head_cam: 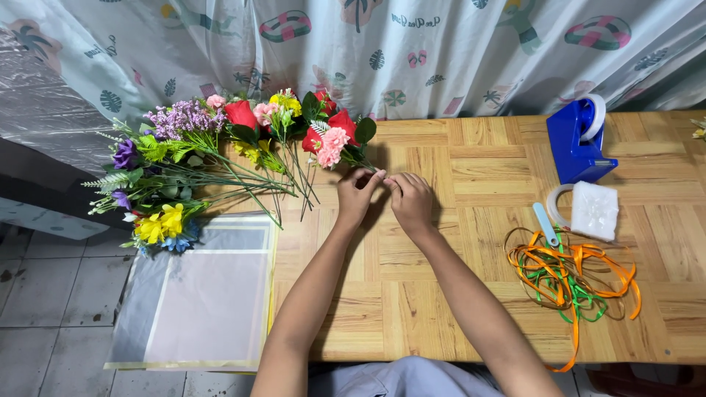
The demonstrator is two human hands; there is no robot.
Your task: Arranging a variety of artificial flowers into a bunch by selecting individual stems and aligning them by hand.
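Note:
My left hand point(358, 192) and my right hand point(410, 200) meet over the wooden table point(471, 265), fingertips pinched together on the thin stem end of a small flower sprig point(337, 138) with pink and red blooms and green leaves. The sprig lies pointing toward the curtain, its stem running down to my fingers. To its left lies a spread of artificial flowers point(191, 158) in red, pink, purple, yellow and blue with long green stems.
A blue tape dispenser point(578, 140) stands at the back right. Near it lie a white folded pad point(594, 210), a tape roll point(556, 207) and tangled orange and green ribbons point(570, 276). Translucent wrapping sheets point(202, 294) hang off the table's left edge. A patterned curtain point(412, 51) hangs behind.

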